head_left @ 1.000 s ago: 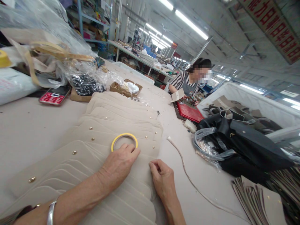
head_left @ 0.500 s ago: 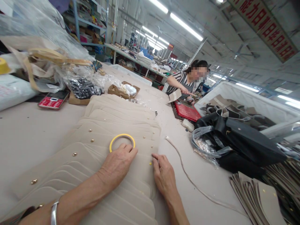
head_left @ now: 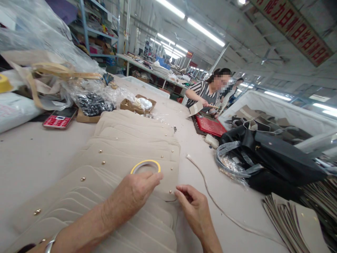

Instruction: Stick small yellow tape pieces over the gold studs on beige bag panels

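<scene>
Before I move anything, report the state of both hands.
Left hand: closed on the yellow tape roll.
Right hand: fingers curled by the edge of a beige panel; whether it holds anything cannot be told.

Shiny silver bangle [head_left: 50, 245] round left forearm [head_left: 81, 222], left fingers [head_left: 154, 180] and right fingers [head_left: 186, 189] bare

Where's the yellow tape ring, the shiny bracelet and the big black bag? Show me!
Yellow tape ring [head_left: 145, 162]: head view, on the far part of its yellow edge.
Shiny bracelet [head_left: 50, 244]: head view, on its silver band.
Big black bag [head_left: 284, 151]: head view, on its black side.
</scene>
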Tool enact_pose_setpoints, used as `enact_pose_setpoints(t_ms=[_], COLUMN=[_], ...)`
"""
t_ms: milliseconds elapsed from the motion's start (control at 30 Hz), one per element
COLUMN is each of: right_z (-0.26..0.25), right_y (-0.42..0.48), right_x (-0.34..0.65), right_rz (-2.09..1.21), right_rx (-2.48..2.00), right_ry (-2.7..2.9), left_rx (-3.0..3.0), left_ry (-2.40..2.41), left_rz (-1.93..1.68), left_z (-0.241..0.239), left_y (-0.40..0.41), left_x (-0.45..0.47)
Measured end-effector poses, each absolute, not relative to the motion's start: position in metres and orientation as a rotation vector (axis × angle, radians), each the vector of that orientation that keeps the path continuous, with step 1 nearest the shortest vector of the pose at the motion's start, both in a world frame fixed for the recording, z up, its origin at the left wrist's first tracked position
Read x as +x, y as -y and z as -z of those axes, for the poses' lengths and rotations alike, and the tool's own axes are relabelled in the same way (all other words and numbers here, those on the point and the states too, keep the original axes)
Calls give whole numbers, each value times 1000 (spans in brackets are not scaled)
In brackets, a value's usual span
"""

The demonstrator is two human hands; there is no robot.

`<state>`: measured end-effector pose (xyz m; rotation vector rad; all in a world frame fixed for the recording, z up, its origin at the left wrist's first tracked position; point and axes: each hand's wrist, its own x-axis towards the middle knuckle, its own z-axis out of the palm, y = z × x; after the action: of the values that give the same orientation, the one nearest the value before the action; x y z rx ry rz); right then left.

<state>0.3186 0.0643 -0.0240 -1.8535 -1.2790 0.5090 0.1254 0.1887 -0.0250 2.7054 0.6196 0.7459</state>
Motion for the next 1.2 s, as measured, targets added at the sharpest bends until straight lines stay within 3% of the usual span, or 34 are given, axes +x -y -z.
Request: enact_pose_setpoints(t_ms=[133, 433, 633, 800, 900, 1067, 1200], right_z=[21, 19, 28, 30, 27, 23, 28], right_y=[-69, -76, -83, -84, -83, -85, -83], right_x=[302, 285, 279, 276, 270, 273, 302], right_rz=[-422, -126, 251, 361, 257, -501, -875], right_rx=[-1624, -1480, -1514, -1518, -1564, -1702, -1691], right_ry=[1386, 1688, 1742, 1677, 1578, 1010, 688], left_rx=[2674, 2718, 2626, 2630, 2656, 2655, 2695], left_ry=[-337, -305, -317, -421, -461, -390, -414], left_rz=[-955, -985, -841, -752, -754, -891, -857], left_z=[27, 27, 32, 35, 32, 18, 16], left_y=[-183, -177, -176, -176, -175, -167, -163], left_x=[126, 128, 130, 132, 130, 127, 127])
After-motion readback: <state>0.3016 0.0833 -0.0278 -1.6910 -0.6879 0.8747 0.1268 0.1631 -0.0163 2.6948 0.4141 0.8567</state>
